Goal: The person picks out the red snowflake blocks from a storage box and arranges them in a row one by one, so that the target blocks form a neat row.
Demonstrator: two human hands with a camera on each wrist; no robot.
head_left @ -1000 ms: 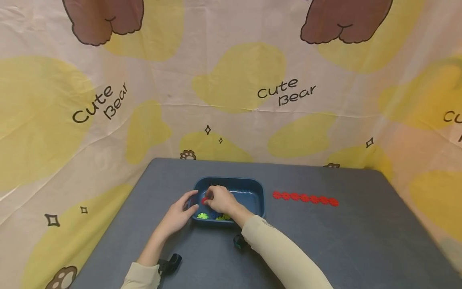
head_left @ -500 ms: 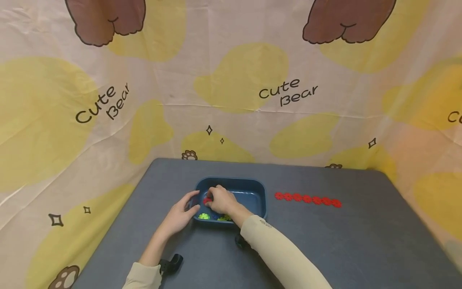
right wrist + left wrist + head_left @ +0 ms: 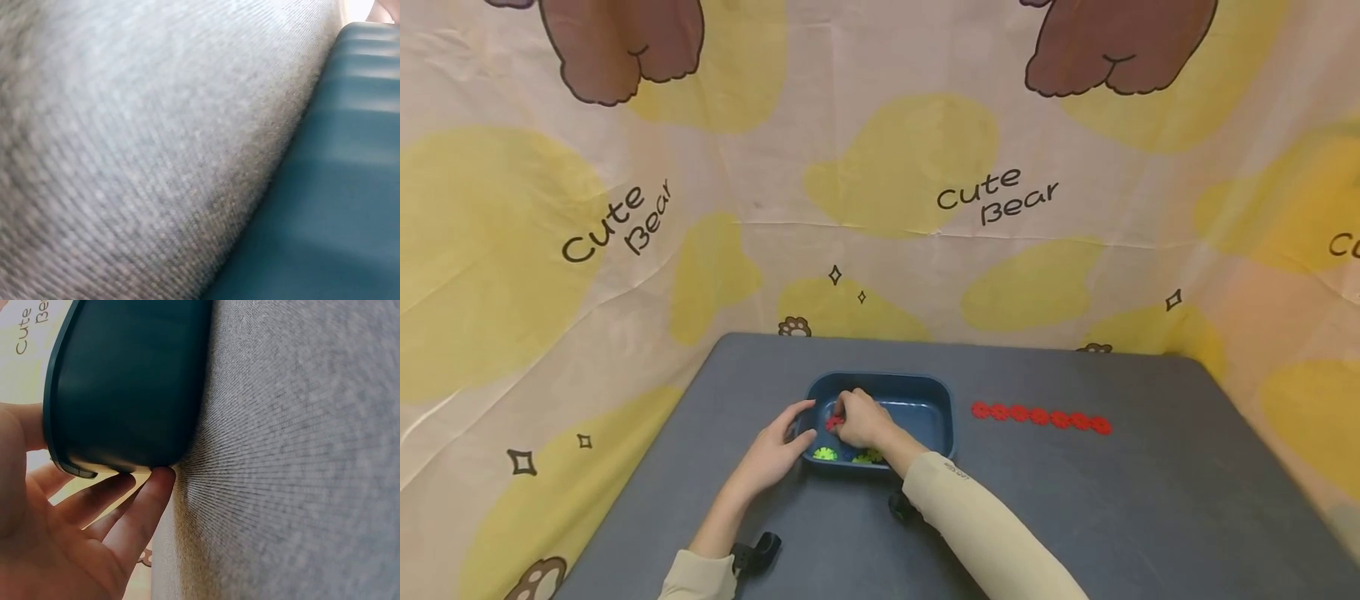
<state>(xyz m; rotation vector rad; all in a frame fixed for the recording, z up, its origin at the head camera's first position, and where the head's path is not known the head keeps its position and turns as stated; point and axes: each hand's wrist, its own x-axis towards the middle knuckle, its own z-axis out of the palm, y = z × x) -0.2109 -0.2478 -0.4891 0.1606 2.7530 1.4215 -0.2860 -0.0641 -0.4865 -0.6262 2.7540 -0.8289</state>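
In the head view, my right hand reaches into the left part of a dark blue tray. Its thumb and fingers pinch a red notched plastic disc, partly hidden by the fingertips. My left hand is at the tray's left end, thumb and index finger spread over the rim. The left wrist view shows fairly straight fingers touching the tray's outer wall. A bright green disc lies in the tray's near left corner, with yellow-green discs beside it under the right wrist.
A row of several red notched discs lies joined on the grey table, right of the tray. A printed cloth hangs behind and at the sides. Only the table and tray side fill most of the right wrist view.
Both hands stay nearly in place at the tray. The red disc shifts slightly between the right fingertips, and the whole head view drifts a little.
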